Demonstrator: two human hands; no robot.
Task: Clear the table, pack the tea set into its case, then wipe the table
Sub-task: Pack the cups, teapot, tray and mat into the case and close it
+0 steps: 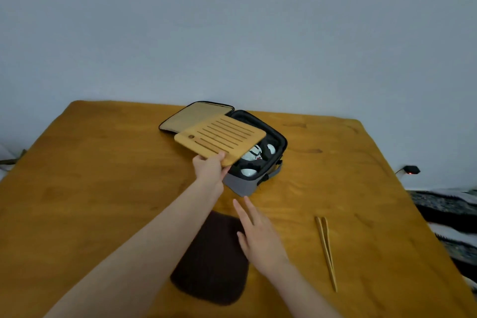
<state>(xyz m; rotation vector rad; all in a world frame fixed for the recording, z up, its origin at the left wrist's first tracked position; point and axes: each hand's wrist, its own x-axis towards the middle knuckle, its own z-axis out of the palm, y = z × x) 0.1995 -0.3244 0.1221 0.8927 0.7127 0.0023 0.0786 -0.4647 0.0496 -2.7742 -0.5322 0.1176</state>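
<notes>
We are mid-packing: our left hand (209, 166) grips the near corner of the pale, slatted bamboo tea tray (220, 138) and holds it tilted over the open grey case (240, 184), where white cups (249, 171) sit in black padding. Our right hand (258, 232) hovers flat and empty over the table (90, 175), beside the dark cloth (211, 258). Next, we judge, the tray needs squaring to the opening and lowering gently. The bamboo tongs (325, 250) lie unpacked.

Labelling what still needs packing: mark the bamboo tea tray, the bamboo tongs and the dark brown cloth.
bamboo tea tray (222, 135), head view, middle of its slotted top.
bamboo tongs (332, 273), head view, on the arms near their joined end.
dark brown cloth (211, 266), head view, bare middle of the cloth.
</notes>
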